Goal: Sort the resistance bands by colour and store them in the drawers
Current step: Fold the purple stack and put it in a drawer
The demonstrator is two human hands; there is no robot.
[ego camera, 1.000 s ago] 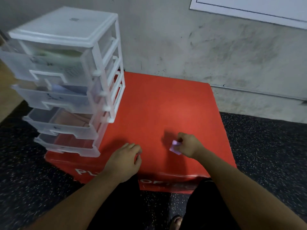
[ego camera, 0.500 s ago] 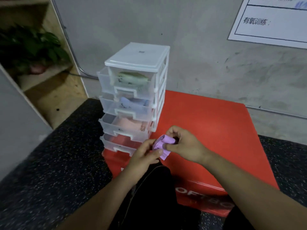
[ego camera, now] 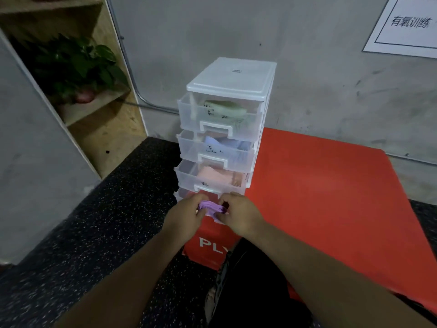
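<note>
though still aloft, band (ego camera: 211,207) nearer drawers (ego camera: 236,149)

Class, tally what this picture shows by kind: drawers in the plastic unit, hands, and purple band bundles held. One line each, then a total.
Drawers: 4
Left hand and right hand: 2
Purple band bundle: 1
Total: 7

A single head-worn camera (a wide-angle one) looked forward and steeply down along both forearms. The left hand (ego camera: 186,215) and right hand (ego camera: 240,215) sat close, just below mid-frame, both pinching a purple resistance band (ego camera: 211,207). Just beyond the fingers rose the clear drawer tower (ego camera: 227,119). The red plyo box (ego camera: 319,190) spread to their right, and the concrete wall (ego camera: 307,67) stood farthest off.
</note>
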